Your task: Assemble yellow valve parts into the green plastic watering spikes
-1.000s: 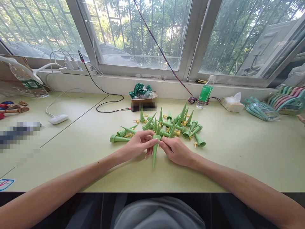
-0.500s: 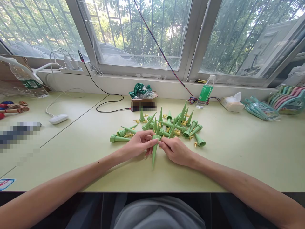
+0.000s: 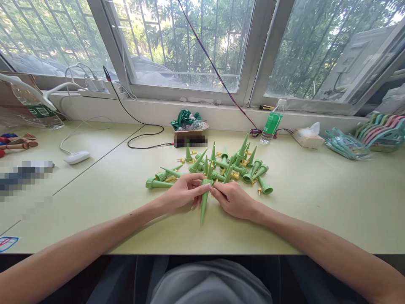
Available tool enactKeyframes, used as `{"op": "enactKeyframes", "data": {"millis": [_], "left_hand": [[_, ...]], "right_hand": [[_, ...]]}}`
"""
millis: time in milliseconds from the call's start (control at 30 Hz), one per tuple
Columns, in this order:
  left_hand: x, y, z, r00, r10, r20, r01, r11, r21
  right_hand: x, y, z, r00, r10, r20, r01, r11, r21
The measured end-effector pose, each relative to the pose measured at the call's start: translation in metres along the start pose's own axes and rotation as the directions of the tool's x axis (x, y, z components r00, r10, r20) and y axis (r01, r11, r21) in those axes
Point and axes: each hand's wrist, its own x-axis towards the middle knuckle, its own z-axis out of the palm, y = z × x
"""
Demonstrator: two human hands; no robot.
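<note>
A green plastic watering spike (image 3: 205,203) hangs point down in front of my chest, its ribbed collar pinched between the thumb and fingers of my left hand (image 3: 185,192). My right hand (image 3: 236,200) is closed beside that collar, thumb and forefinger pressed together, and a bit of yellow shows at its fingertips, seemingly a small yellow nozzle (image 3: 216,182) mostly hidden by the fingers. Just beyond both hands spreads a pile of similar green spikes (image 3: 242,150), some upright and some lying, with several small yellow nozzles (image 3: 259,191) among them.
Behind the pile stands a small box (image 3: 190,131) with green wrapping. A water bottle (image 3: 272,122), a tissue pack (image 3: 308,137) and bagged hangers (image 3: 348,143) line the windowsill side. At left lie a white device (image 3: 76,157), a black cable (image 3: 152,134) and wooden toys (image 3: 19,143).
Almost nothing differs. The spike's lower tip has shifted very slightly left and up; both hands keep their grip in the same place.
</note>
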Motion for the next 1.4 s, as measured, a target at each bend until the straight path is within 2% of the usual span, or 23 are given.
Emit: {"op": "enactKeyframes", "data": {"millis": [1400], "left_hand": [[0.0022, -0.0039, -0.0033, 0.999, -0.009, 0.034, 0.008, 1.0, 0.03]], "right_hand": [[0.0004, 0.0015, 0.0009, 1.0, -0.004, 0.022, 0.005, 0.999, -0.044]]}}
